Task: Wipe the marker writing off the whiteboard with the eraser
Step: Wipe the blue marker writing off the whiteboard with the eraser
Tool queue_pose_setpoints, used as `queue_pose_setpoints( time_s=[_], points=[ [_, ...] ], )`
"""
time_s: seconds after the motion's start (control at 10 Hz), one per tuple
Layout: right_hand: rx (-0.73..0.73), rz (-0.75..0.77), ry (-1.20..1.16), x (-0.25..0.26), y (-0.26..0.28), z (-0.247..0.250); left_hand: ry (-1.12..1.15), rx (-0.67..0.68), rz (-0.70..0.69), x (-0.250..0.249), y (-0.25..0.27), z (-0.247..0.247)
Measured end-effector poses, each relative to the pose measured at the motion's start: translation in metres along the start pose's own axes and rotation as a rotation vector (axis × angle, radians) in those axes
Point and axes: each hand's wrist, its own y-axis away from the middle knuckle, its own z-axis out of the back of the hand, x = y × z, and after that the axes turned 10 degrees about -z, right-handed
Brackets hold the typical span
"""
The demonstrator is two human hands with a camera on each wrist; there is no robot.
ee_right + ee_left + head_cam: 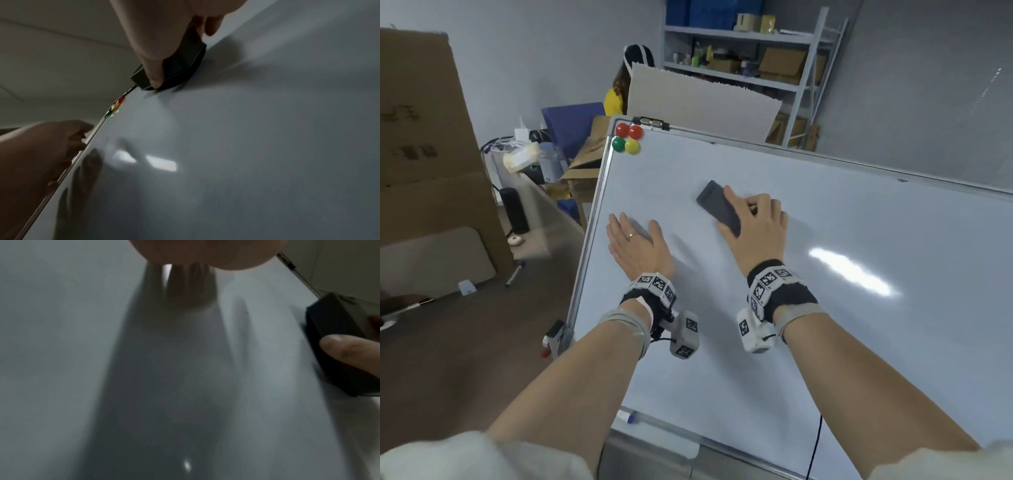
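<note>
Right hand: the right hand [751, 222] grips the eraser [719, 207], thumb along its near long edge and the other fingers curled over the far edge, so the block is pinched between them.
Eraser: a dark, flat block pressed face-down on the whiteboard [825, 212]; its upper end sticks out past the fingertips toward the board's top left. In the right wrist view the eraser [180, 65] lies under the thumb with its pad touching the board. In the left wrist view the eraser [337, 331] shows at the right edge with a fingertip across it.
Left hand: the left hand [635, 240] lies flat on the board, well to the left of the eraser, fingers straight and close together, thumb spread out toward the right. A ring [631, 235] sits on one finger.
Board surface: around both sets of fingers no marker writing can be made out; only shadows and light glare.
Magnets: four round magnets [628, 137], two red, one green, one yellow, cluster in the board's top left corner, beyond the left fingertips.
Marker: a blue-capped marker [627, 416] lies on the tray at the board's lower edge, behind the left wrist.
</note>
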Motion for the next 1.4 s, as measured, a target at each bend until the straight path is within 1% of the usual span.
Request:
queue_pose_setpoints(
  time_s=[0.1,0.3,0.4,0.5,0.6,0.7,0.8,0.9,1.0,1.1,1.2,1.3,1.4],
  points=[
    [0.083,0.205,0.003,0.012,0.030,-0.010,-0.005,-0.056,0.074,0.024,0.008,0.010],
    [0.225,0.289,-0.018,0.031,0.085,-0.024,-0.013,-0.092,0.176,0.062,0.025,0.035],
    [0.333,0.343,-0.047,0.042,0.116,-0.032,-0.020,-0.083,0.220,0.078,0.038,0.052],
    [0.433,0.350,-0.068,0.048,0.150,-0.039,-0.021,-0.062,0.272,0.096,0.053,0.070],
    [0.542,0.305,-0.064,0.055,0.189,-0.045,-0.026,-0.043,0.325,0.113,0.077,0.086],
    [0.665,0.254,-0.056,0.055,0.237,-0.046,-0.035,-0.076,0.353,0.133,0.115,0.094],
    [0.754,0.214,-0.046,0.053,0.281,-0.046,-0.093,-0.089,0.412,0.150,0.155,0.097],
    [0.810,0.187,0.012,0.055,0.311,-0.042,-0.105,-0.062,0.504,0.163,0.187,0.100],
    [0.834,0.145,0.052,0.053,0.323,-0.029,-0.116,0.008,0.546,0.169,0.204,0.101],
    [0.821,0.155,0.093,0.049,0.324,-0.026,-0.113,0.092,0.543,0.170,0.204,0.100],
    [0.857,0.103,0.164,0.058,0.313,-0.021,-0.082,0.180,0.547,0.172,0.200,0.099],
    [0.943,-0.047,0.136,0.070,0.304,-0.018,-0.061,0.227,0.539,0.175,0.192,0.106],
    [0.785,-0.279,-0.175,0.085,0.269,-0.003,-0.071,0.237,0.530,0.173,0.174,0.114]
  ],
)
